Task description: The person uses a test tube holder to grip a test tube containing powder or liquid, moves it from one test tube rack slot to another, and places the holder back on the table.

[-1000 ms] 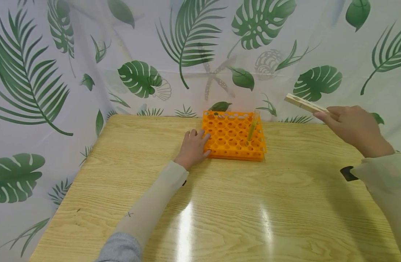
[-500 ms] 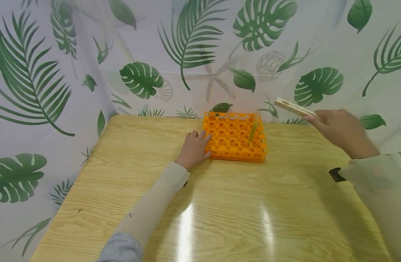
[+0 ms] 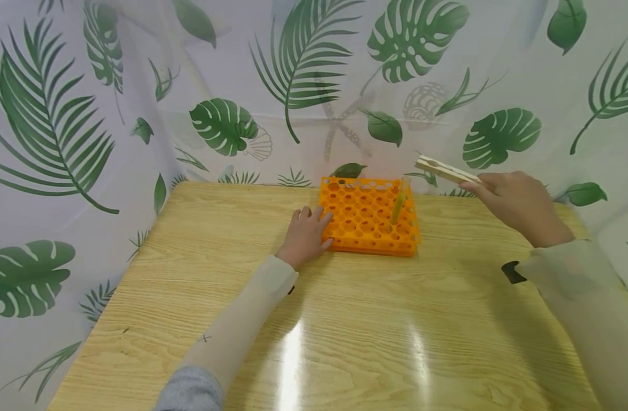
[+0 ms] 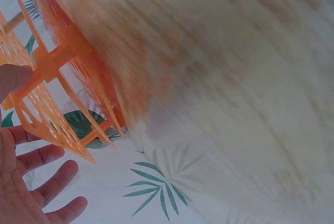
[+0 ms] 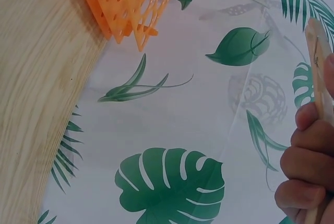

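An orange test tube rack (image 3: 365, 214) with rows of round holes stands near the back of the table. One glass test tube (image 3: 400, 200) with yellow liquid leans in its right side. My left hand (image 3: 304, 237) holds the rack's left end; in the left wrist view the thumb (image 4: 14, 78) and index finger lie on its frame, other fingers spread apart. My right hand (image 3: 516, 200) grips a wooden test tube clamp (image 3: 444, 170) by its rear part, raised right of the rack. The clamp's tip points left toward the tube's top, apart from it.
Behind the wood-grain table (image 3: 375, 331) hangs a white cloth (image 3: 170, 131) printed with green leaves, close behind the rack. The table's left edge runs diagonally toward the front. A black strap (image 3: 513, 272) shows at the right wrist.
My right hand has moved left and slightly down with the test tube clamp, bringing its tip nearer the tube. My left hand stays on the rack.
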`<state>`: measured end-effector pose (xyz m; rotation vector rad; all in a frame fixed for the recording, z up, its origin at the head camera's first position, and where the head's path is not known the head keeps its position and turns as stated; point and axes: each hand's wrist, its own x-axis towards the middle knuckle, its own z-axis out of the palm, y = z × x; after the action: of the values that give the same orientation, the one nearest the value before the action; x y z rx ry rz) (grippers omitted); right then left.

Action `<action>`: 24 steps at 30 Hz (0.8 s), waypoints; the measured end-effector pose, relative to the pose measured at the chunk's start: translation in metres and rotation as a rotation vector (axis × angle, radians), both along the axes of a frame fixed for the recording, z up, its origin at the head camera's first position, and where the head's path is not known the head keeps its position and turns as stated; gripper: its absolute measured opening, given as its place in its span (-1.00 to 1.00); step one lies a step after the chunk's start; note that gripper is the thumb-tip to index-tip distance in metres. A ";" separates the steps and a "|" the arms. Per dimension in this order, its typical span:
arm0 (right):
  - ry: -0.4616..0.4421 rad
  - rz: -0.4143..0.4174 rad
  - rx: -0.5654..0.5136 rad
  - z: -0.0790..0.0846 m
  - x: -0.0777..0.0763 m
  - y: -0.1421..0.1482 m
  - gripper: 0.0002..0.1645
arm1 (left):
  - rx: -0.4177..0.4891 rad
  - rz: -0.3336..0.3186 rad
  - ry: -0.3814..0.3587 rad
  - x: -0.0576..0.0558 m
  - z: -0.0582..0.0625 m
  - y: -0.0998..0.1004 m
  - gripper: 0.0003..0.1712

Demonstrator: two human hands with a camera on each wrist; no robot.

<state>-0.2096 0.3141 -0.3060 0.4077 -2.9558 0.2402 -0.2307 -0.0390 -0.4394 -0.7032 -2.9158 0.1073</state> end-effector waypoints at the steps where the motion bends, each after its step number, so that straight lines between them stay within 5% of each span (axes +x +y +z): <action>1: -0.003 0.000 0.004 0.000 0.000 -0.001 -0.39 | -0.001 0.001 0.000 0.000 0.000 0.000 -0.36; 24: 0.012 0.001 0.035 -0.001 -0.001 -0.023 -0.37 | -0.001 0.005 -0.012 0.002 -0.003 -0.002 -0.37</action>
<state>-0.2103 0.2913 -0.3069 0.4138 -2.9518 0.1864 -0.2286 -0.0406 -0.4427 -0.6992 -2.9291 0.1058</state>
